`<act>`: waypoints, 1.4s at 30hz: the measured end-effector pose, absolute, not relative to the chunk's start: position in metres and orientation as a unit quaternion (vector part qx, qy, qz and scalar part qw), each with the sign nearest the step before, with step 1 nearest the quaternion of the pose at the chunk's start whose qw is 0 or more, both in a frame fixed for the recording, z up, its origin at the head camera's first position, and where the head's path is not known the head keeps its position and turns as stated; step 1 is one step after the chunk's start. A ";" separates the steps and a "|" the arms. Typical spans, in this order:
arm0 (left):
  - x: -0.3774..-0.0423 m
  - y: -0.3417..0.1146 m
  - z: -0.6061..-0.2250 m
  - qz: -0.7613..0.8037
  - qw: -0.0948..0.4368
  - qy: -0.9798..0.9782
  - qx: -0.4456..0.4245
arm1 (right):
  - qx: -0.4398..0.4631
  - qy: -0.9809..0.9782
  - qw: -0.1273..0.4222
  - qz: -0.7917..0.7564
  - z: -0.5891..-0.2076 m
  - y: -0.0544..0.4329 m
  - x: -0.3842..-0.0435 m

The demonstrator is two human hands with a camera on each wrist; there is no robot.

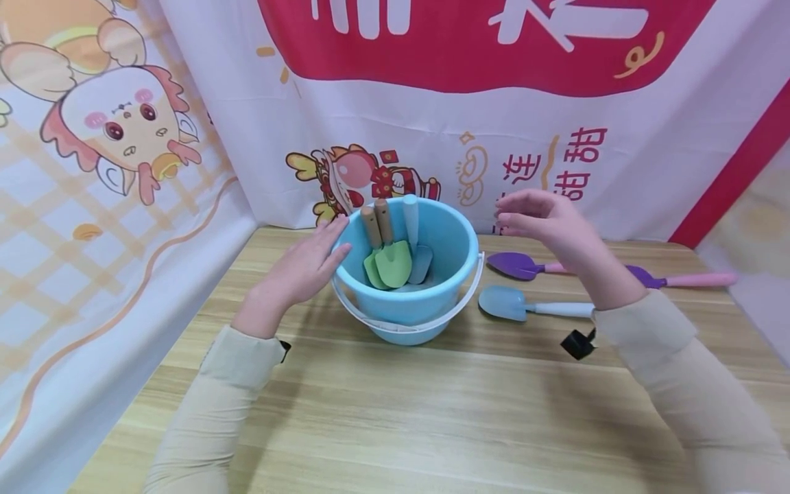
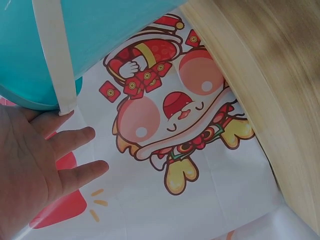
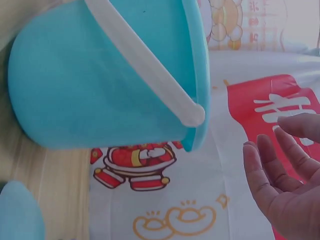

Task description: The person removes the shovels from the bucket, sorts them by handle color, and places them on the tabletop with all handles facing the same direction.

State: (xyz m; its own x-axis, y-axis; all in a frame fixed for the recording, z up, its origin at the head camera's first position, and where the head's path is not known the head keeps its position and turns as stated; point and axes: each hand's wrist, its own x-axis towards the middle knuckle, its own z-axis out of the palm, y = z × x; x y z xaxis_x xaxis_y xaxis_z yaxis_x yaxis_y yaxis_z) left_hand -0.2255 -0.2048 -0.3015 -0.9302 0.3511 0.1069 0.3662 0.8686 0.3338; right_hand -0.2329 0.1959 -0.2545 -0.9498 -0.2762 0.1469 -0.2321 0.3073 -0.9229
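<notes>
A light blue bucket (image 1: 407,312) stands upright on the wooden table, its white handle (image 1: 426,325) hanging down at the front. Inside lean two green toy shovels (image 1: 393,264) with brown grips and a blue one (image 1: 420,265). My left hand (image 1: 311,264) rests at the bucket's left rim with fingers extended; in the left wrist view the fingertips are right by the handle's end. Off to the right of the bucket, my right hand (image 1: 546,223) is raised in the air, fingers loosely bent and holding nothing, above a purple shovel (image 1: 514,265).
A blue shovel (image 1: 503,302) lies right of the bucket, below the purple one. Another purple shovel with a pink handle (image 1: 700,280) lies farther right, partly behind my right wrist. A printed cloth (image 1: 395,110) hangs along the table's back edge.
</notes>
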 end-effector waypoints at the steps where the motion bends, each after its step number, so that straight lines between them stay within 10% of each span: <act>1: -0.225 -0.205 -0.301 -0.177 0.021 -0.966 -0.186 | -0.166 0.805 0.022 -0.569 -0.254 0.192 -0.234; 42: -0.222 -0.205 -0.301 -0.182 0.029 -0.964 -0.191 | -0.245 0.870 0.039 -0.426 -0.260 0.084 -0.292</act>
